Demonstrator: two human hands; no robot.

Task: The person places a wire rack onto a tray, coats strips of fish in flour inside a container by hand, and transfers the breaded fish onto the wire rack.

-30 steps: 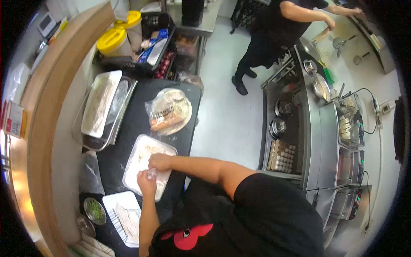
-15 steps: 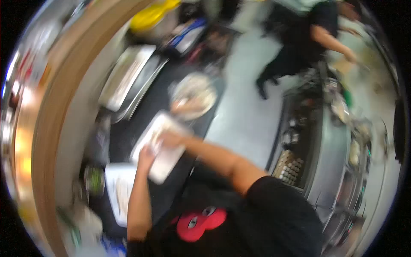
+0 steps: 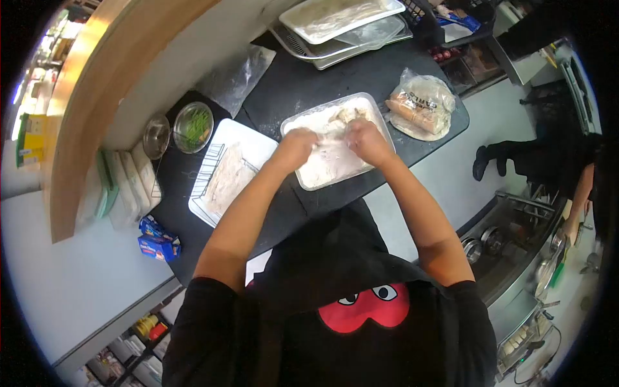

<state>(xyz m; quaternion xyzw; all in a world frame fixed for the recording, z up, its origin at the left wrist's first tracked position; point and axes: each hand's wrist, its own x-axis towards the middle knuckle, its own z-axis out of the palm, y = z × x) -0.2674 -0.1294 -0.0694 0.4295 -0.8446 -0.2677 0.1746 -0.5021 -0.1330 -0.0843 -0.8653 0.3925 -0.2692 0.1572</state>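
My left hand (image 3: 295, 149) and my right hand (image 3: 367, 140) are both inside a clear rectangular tub (image 3: 309, 186) with white flour spread over its bottom. The fingers of each hand are closed, and a pale flour-coated piece (image 3: 332, 144) stretches between them. What kind of food it is, I cannot make out. More clumped, floury stuff (image 3: 351, 111) lies at the tub's far side. To the left stands a white tray (image 3: 255, 138) with a wire rack, where a long floured piece (image 3: 229, 180) rests.
A printed plastic bag (image 3: 422, 103) sits right of the tub. Metal trays (image 3: 335, 48) are stacked at the back. Bowls (image 3: 193, 127), one with chopped greens, and a blue box (image 3: 158, 244) stand left. A co-worker's arm (image 3: 580, 200) shows at far right.
My view has swung round and sharpened, so the counter appears turned. Both hands stay in the tub, farther apart than before, with the floured piece now visible between them.
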